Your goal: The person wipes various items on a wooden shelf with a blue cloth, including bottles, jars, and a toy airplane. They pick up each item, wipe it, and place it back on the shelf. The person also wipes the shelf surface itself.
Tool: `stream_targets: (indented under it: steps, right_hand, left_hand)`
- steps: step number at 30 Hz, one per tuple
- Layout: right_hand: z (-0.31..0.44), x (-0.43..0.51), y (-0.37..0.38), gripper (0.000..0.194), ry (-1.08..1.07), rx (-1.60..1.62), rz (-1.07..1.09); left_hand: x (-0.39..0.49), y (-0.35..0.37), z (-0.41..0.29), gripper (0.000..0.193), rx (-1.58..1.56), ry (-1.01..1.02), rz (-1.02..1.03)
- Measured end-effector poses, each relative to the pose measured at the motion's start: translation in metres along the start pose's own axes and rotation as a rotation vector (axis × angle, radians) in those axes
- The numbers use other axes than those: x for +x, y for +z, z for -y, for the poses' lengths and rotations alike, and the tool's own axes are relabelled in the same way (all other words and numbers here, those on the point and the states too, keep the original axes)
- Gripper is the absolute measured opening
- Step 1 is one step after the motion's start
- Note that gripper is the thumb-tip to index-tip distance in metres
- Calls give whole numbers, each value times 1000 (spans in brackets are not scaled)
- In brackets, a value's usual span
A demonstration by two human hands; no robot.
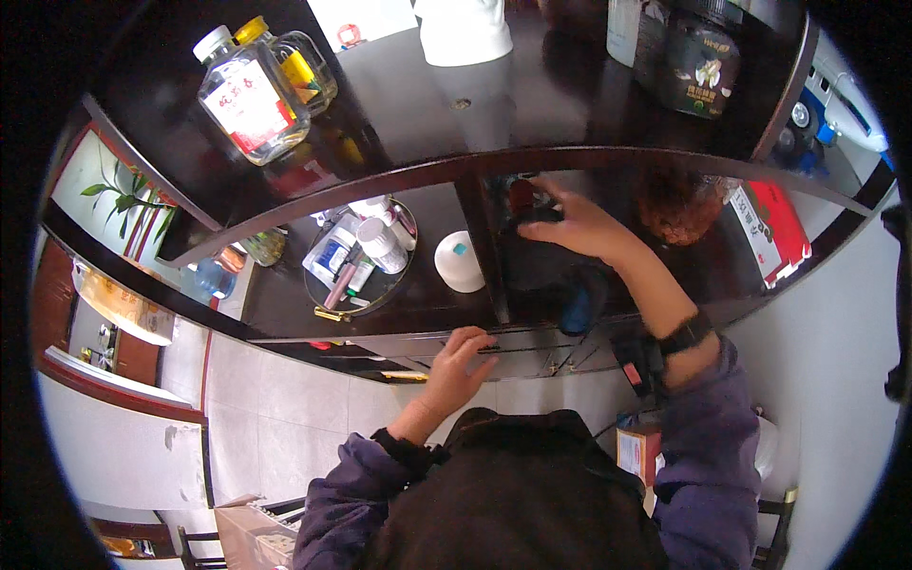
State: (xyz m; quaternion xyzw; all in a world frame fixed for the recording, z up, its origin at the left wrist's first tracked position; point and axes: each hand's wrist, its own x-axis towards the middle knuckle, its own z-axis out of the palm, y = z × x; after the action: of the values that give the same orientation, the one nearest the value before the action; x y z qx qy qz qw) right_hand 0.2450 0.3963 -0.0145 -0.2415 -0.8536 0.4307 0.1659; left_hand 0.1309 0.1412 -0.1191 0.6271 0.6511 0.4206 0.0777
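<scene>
Inside the right compartment of a dark wood shelf unit (491, 160), my right hand (570, 221) reaches in with thumb and fingers spread around a dark object whose kind I cannot make out. A reddish-brown round thing (522, 194) lies by the fingertips. Whether the hand grips anything is unclear. My left hand (459, 370) is held in front of the shelf's front edge, fingers apart, with nothing in it. Nearest to it on the shelf is a white rounded container (459, 262). Left of that, a round tray (332, 311) holds a white-capped bottle (381, 246), tubes and other small items.
Two clear bottles (253, 107) and a black jar (702, 64) stand on the upper shelf, beside a white object (464, 32). A reddish-brown bundle (677, 210) and a red-and-white box (773, 231) lie in the right compartment. A cardboard box (249, 534) is at lower left.
</scene>
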Motion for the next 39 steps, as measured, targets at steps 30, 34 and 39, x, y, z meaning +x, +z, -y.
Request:
stream_targets:
  steps: [30, 34, 39]
  right_hand:
    - [24, -138, -61, 50, -72, 579, 153]
    - [27, -156, -64, 59, -212, 920, -166]
    - [67, -157, -69, 42, -371, 956, -595]
  left_hand:
    - [61, 30, -95, 86, -826, -109, 446]
    - [51, 14, -96, 82, -1061, -139, 478]
    - [51, 0, -88, 81, -1017, -122, 507]
